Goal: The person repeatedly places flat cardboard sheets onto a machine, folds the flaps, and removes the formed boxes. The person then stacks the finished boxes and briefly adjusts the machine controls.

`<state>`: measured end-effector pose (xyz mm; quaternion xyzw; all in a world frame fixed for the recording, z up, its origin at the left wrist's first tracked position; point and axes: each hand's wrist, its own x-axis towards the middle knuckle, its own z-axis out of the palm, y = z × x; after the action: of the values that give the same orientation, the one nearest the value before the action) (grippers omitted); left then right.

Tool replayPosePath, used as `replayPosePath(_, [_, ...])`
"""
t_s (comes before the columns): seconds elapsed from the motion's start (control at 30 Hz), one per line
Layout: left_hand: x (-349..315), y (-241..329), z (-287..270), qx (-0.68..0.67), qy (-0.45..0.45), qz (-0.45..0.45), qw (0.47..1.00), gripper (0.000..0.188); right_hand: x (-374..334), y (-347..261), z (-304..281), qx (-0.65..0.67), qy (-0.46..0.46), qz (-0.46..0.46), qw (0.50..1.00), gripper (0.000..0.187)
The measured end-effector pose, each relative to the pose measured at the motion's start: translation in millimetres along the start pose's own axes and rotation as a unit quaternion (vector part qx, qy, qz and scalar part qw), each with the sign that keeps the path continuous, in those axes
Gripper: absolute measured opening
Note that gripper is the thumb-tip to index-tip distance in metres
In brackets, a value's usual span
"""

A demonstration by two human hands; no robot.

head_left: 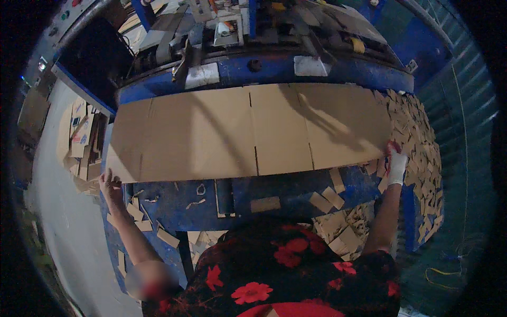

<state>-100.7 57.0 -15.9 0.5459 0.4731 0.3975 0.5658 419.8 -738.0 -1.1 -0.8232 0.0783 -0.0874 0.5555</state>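
Observation:
A long, flat cardboard sheet (222, 137) with crease lines and short slots spans the blue machine's front. My left hand (112, 186), bare, is at the sheet's near left corner, its fingers closed at the edge. At the near right corner my right hand (396, 162), in a white glove with red on the fingers, grips the sheet's edge. The far edge of the sheet lies close to the machine's front bar, below two metal plates (203, 75). Shadows fall across the board.
Under the sheet's near edge, a blue machine table (243, 195) carries loose cardboard scraps (327, 198). A large heap of small offcuts (414, 137) lies at the right. Stacked cardboard (84, 142) stands on the floor at the left. Corrugated green sheeting (465, 148) lines the right side.

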Motion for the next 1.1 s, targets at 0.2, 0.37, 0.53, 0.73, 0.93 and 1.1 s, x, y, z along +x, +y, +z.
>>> replayPosePath(0.2, [-7,-42,50,-0.289,-0.102,-0.051,0.95,0.034,-34,-24,32,0.583,-0.108,0.012,0.805,0.035])
replayPosePath(0.37, [-38,-37,89,-0.136,-0.216,0.018,0.967,0.037,-61,-41,106,0.555,-0.157,0.133,0.806,0.02])
replayPosePath(0.53, [-122,23,82,-0.038,-0.19,0.011,0.981,0.039,-96,-71,74,0.425,-0.087,-0.024,0.901,0.039])
replayPosePath(0.73, [-195,-6,120,0.123,-0.251,0.173,0.944,0.034,-184,-109,80,-0.085,-0.2,-0.362,0.906,0.05])
replayPosePath(0.93, [-206,-8,200,0.219,-0.218,0.32,0.895,0.046,-191,-113,131,-0.403,-0.315,-0.598,0.617,0.049])
replayPosePath(1.1, [-183,32,251,0.224,-0.278,0.383,0.852,0.045,-153,-125,152,-0.393,-0.243,-0.646,0.607,0.042])
